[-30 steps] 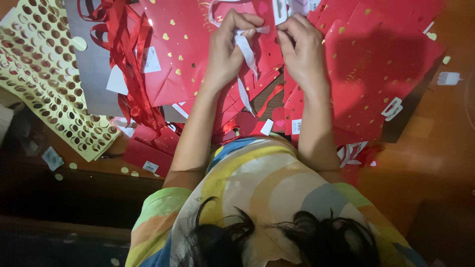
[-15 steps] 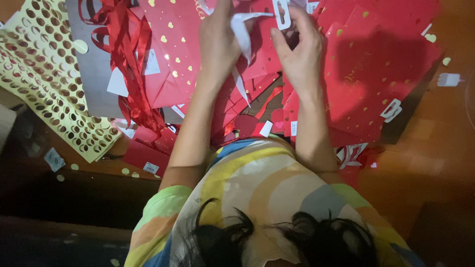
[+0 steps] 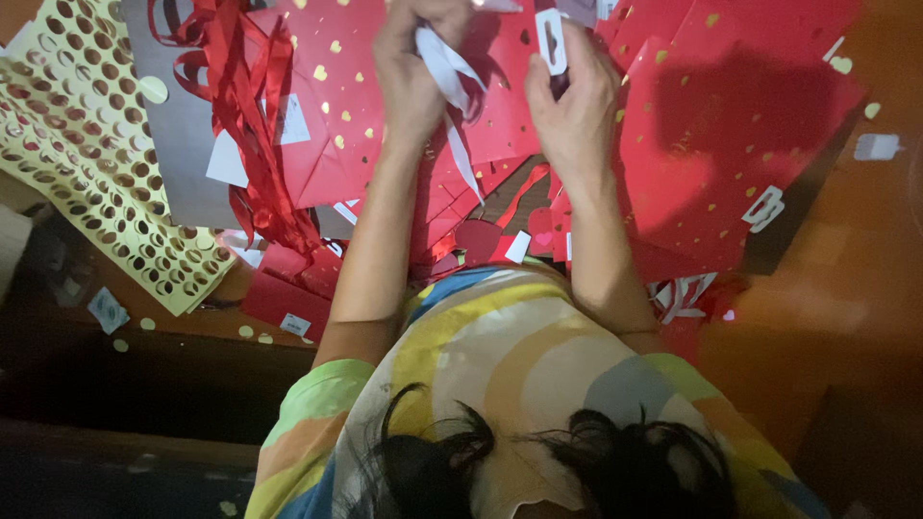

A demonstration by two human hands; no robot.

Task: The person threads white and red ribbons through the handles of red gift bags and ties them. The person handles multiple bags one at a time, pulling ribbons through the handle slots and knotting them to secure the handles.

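My left hand is closed on a long white paper strip that curls and hangs down from my fingers. My right hand pinches a small white tab with a slot between thumb and fingers. The two hands are close together above a pile of red sheets with gold hearts. My fingertips are cut off by the top edge of the view.
A yellow sheet punched full of round holes lies at the left. Red ribbons trail over a grey sheet. White scraps and small cut discs lie scattered on the brown table.
Both hands have moved farther from my body, toward the top of the view. The white strip has been drawn out longer, and the slotted tab now stands up in my right hand.
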